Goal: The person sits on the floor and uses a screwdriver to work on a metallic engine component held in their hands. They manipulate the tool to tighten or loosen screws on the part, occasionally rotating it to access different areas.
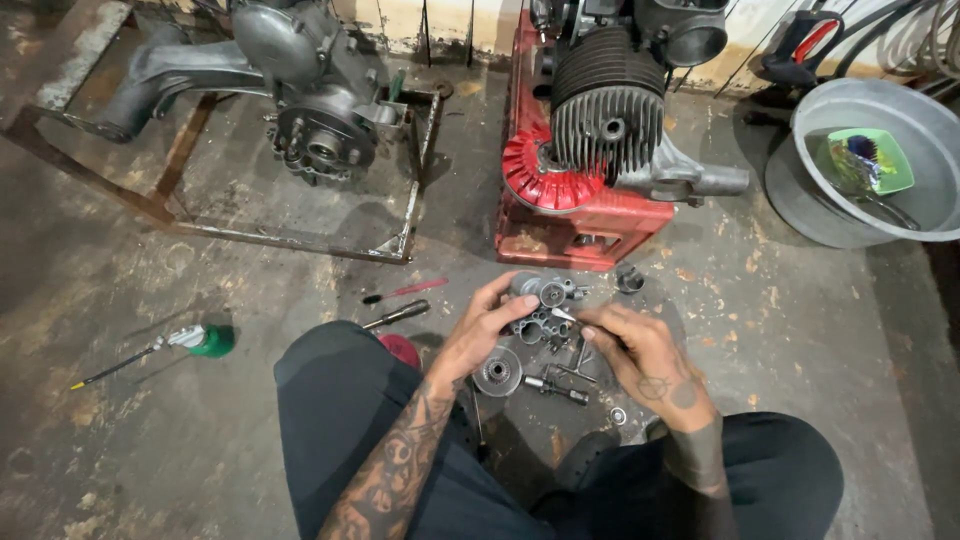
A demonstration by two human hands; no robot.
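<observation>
— What is held over the floor (150, 450)?

— A small grey metal carburettor body (538, 305) is gripped from the left by the left hand (490, 325), its fingers curled round the casting. It is kept low between the knees, just in front of the red crate (560, 235).

— And the right hand (640, 350)?

— It is closed in a pinch on a thin metal tool (562, 315), whose tip is laid against the carburettor body. What kind of tool it is cannot be told.

— What is seen beneath?

— A round toothed part (498, 372) and several small metal fittings (560, 385) are scattered on the floor under the hands.

— Any coloured items?

— A finned engine cylinder (608, 110) is rested on the red crate. A green square tub (868, 160) is set inside a grey basin (900, 220) at upper right. A green-handled screwdriver (195, 342) is laid well to the left, and a red-handled tool (410, 290) nearer the knees. No labels can be made out.
</observation>
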